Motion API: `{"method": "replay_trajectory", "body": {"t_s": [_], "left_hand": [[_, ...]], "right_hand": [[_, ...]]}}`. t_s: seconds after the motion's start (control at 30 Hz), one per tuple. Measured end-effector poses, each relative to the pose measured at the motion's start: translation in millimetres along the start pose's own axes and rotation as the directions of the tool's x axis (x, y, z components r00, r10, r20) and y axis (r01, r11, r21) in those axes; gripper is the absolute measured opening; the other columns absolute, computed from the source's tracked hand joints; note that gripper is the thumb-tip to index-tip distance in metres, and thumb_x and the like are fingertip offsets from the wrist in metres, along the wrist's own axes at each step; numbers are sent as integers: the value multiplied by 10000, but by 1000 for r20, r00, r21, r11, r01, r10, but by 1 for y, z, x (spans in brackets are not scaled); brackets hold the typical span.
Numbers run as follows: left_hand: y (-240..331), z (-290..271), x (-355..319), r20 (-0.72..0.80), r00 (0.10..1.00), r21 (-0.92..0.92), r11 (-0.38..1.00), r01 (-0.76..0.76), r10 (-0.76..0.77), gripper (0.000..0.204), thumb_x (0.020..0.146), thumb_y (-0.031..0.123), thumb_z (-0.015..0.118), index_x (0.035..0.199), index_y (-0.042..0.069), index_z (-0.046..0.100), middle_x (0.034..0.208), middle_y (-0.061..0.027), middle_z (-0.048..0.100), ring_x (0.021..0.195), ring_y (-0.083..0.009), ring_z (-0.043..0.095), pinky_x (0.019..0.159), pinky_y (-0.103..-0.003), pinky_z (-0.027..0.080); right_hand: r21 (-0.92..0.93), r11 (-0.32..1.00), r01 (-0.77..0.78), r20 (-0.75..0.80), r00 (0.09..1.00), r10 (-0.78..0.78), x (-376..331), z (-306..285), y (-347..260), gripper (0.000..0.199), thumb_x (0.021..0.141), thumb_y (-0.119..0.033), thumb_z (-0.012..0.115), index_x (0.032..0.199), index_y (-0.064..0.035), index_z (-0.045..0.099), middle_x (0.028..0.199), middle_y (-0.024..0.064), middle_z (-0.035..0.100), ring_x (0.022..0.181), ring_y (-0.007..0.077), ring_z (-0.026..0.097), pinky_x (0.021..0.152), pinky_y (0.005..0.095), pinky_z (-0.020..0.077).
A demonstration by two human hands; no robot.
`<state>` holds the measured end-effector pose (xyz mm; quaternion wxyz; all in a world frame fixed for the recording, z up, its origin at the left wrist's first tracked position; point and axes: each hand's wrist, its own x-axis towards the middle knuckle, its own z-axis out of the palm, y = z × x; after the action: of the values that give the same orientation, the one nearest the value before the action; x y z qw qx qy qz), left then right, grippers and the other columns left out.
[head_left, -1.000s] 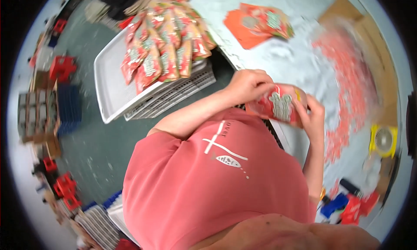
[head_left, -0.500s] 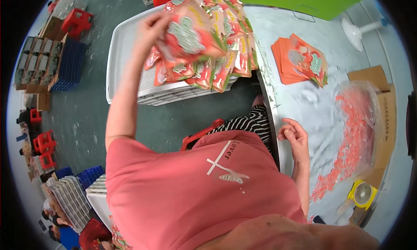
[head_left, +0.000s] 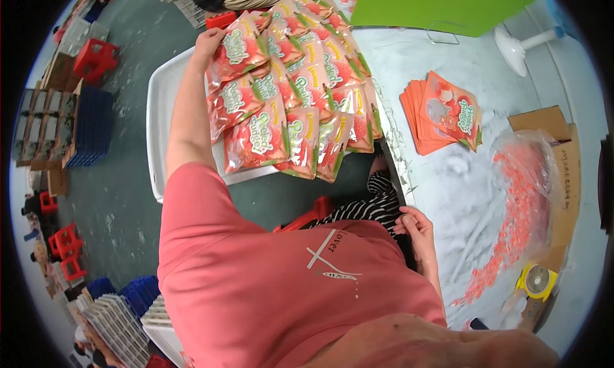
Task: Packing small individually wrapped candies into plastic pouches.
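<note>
My left hand [head_left: 208, 43] reaches out to my left and rests on a filled red and green snack pouch [head_left: 240, 50] at the top of a spread of several such pouches [head_left: 300, 106]. The pouches lie overlapping on a stack of white trays [head_left: 157, 112]. My right hand [head_left: 414, 224] sits at the near edge of the white table [head_left: 448, 189], fingers curled and holding nothing. A pile of flat orange pouches [head_left: 441, 115] lies on the table ahead of it.
A clear bag of small red pieces [head_left: 521, 202] lies at the right beside a cardboard box [head_left: 563, 176]. A yellow tape roll [head_left: 537, 281] sits near the table's edge. A white fan [head_left: 521, 45] and a green sheet [head_left: 448, 7] are behind. Red stools and blue crates [head_left: 89, 128] stand on the floor at left.
My left hand carried a filled pouch from the table over to the trays at my left and laid it on the spread. My right hand dropped to the table's edge.
</note>
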<state>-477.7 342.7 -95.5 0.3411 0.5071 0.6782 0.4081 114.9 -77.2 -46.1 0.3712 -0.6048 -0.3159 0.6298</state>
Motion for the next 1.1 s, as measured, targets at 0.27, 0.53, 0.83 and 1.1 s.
{"method": "replay_trajectory", "body": {"t_s": [0.27,0.53,0.83,1.1], "left_hand": [[-27,42,29,51,995,8,996,-85,84,225,921,211,633,1041,45,727,909,-12,697,833,-102,619,776,-269,487],[4,39,-10,252,960,-244,968,-63,126,231,952,180,600,1061,2,700,1019,1,680,890,-96,595,820,-235,465],[-22,25,38,26,961,173,946,-276,276,219,927,228,662,1025,45,731,1004,-43,698,911,-138,629,830,-286,489],[-49,16,38,-378,897,401,914,-65,230,419,890,393,596,1180,108,696,1082,-188,692,1139,-315,595,981,-402,462]], "right_hand": [[62,998,-23,-77,997,28,1,-2,8,257,983,-133,588,1191,13,625,849,92,681,688,156,671,643,271,569],[56,997,-56,-87,994,61,3,-8,5,252,994,-115,551,1203,11,613,817,107,674,642,168,667,570,259,569],[49,997,-62,-68,996,65,3,-10,4,254,997,-112,542,1213,8,604,817,107,676,643,171,667,567,264,571],[58,994,-95,-47,994,98,4,-11,3,255,985,-74,539,1221,-5,606,824,114,678,668,184,672,589,284,582]]}}
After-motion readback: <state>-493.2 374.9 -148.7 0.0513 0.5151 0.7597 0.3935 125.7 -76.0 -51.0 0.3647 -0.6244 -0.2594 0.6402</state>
